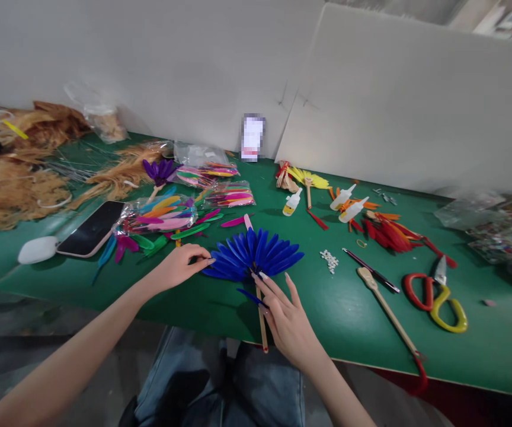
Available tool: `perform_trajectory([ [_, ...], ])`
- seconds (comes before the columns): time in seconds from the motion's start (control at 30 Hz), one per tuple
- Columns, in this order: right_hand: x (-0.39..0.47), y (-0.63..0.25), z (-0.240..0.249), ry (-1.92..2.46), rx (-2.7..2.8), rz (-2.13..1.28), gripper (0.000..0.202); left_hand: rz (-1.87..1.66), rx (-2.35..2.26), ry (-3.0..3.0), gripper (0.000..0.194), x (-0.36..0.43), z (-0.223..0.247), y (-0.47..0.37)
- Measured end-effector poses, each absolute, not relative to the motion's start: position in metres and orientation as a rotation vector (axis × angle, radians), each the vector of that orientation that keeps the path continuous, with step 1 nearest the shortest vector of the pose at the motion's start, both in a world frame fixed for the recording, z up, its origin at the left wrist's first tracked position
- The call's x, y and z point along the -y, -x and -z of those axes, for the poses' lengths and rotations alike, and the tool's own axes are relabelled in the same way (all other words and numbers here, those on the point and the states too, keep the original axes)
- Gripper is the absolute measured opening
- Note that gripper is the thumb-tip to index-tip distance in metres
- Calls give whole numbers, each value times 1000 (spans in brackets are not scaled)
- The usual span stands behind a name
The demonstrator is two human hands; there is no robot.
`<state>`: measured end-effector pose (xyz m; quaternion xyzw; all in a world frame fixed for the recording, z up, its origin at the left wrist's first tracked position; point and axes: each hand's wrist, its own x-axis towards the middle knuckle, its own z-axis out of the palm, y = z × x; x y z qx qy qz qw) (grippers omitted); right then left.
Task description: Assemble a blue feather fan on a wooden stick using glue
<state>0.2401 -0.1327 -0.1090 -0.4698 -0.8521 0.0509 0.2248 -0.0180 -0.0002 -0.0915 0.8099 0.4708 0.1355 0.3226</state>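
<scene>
A fan of blue feathers [278, 252] on a thin wooden handle [263, 323] lies near the table's front edge. My left hand [182, 267] is closed in a pinch at the tip of the fan's leftmost feathers. Over the upper part of the handle is my right hand [285, 314], its index and middle fingertips touching the base where the feathers meet. A loose blue feather [248, 295] sticks out to the left from between its thumb and fingers, crossing the handle.
Right of the fan lie white beads [329, 261], a pen [371, 270], a bare wooden handle [387, 308] and scissors [440, 296]. Glue bottles [291, 203] and a yellow feather fan [308, 178] stand farther back. Bagged colored feathers [162, 214] and a phone [91, 229] are left.
</scene>
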Motion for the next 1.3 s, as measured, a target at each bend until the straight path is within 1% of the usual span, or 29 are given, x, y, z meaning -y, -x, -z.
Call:
perform_trajectory([
  [0.53, 133, -241, 111, 1282, 2340, -158, 28, -333, -1240, -2090, 37, 2, 87, 17],
  [0.6, 133, -242, 112, 1273, 2323, -166, 31, -331, -1230, -2067, 38, 2, 85, 17],
  [0.73, 134, -246, 113, 1287, 2218, -234, 42, -344, -1260, -2057, 38, 1, 74, 23],
  [0.83, 143, -248, 109, 1342, 1995, -312, 42, -446, -1367, -2069, 37, 7, 62, 33],
  [0.87, 148, -248, 107, 1358, 1903, -346, 38, -506, -1401, -2060, 36, 13, 58, 35],
  [0.93, 160, -244, 99, 1366, 1747, -465, 24, -619, -1419, -2012, 36, 31, 49, 35],
  [0.97, 165, -240, 95, 1358, 1715, -563, 18, -652, -1390, -1980, 37, 43, 46, 32],
  [1.07, 175, -224, 79, 1340, 1764, -831, 13, -663, -1123, -1973, 33, 82, 38, 14],
  [1.17, 176, -206, 68, 1307, 1817, -992, 11, -614, -929, -2017, 25, 109, 36, -4],
  [1.3, 173, -192, 65, 1363, 1656, -1122, 19, -709, -810, -2027, 17, 116, 38, -8],
])
